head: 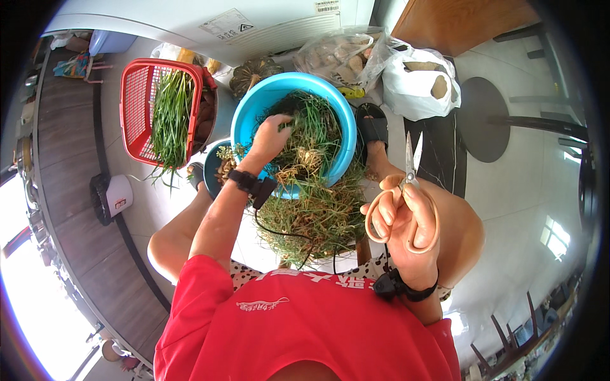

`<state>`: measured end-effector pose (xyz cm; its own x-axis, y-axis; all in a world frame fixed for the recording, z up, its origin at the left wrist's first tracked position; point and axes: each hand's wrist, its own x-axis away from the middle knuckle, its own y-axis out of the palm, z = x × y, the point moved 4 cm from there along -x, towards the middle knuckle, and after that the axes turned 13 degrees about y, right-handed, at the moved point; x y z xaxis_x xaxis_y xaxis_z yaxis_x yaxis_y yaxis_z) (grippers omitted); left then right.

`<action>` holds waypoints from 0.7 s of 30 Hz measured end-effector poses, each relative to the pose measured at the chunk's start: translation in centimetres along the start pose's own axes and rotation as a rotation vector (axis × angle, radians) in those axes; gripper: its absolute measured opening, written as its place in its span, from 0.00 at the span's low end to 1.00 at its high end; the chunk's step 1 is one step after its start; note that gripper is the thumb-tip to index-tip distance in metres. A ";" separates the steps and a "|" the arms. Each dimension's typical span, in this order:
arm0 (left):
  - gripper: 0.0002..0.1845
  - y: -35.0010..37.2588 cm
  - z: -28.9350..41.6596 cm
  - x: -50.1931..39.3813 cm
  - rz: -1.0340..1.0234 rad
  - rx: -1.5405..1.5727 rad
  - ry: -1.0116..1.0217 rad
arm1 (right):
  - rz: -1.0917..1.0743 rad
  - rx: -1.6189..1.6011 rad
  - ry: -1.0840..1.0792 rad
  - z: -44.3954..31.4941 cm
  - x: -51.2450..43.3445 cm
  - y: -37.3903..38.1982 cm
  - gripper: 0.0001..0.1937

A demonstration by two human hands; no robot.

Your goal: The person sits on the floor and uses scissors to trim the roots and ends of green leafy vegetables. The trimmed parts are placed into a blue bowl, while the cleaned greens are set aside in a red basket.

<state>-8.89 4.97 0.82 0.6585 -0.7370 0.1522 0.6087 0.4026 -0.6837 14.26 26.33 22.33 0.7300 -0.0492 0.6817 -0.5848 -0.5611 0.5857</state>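
Note:
My right hand (413,245) holds a pair of scissors (411,177) with beige loop handles. Their blades point away from me and are slightly apart, with nothing between them. Over the light-blue plastic basin (244,112), my left hand (272,139) reaches in with curled fingers at the green leafy stalks (319,116). Whether those fingers grip any stalk is hard to tell. Pale roots or bulbs (307,157) show among the stalks. A loose pile of green and dry yellowish stalks (310,221) lies between my legs, against the basin's near side.
Left of the basin stand a dark teal bucket (208,166) with small bulbs and a red plastic basket (135,112) of long green leaves. Behind are a dark pumpkin (251,76), a clear bag (333,55) and a white plastic bag (419,102). A waste bin (119,196) stands farther left.

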 end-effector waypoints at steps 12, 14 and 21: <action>0.27 8.2 -4.3 -5.5 -0.565 0.125 -0.341 | 0.096 0.064 0.012 -1.6 -0.7 -0.1 0.23; 0.28 4.2 -7.1 -3.7 -0.458 0.054 -0.376 | 0.065 0.067 0.022 -1.6 -0.8 0.0 0.23; 0.17 6.6 -4.3 -6.2 -0.169 -0.081 0.041 | 0.066 0.049 0.029 -1.7 -0.9 -0.5 0.24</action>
<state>-10.89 9.88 -7.68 0.5309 -0.8123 0.2416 0.6701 0.2278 -0.7065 13.29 28.02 22.17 0.6796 -0.0637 0.7308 -0.6127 -0.5971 0.5178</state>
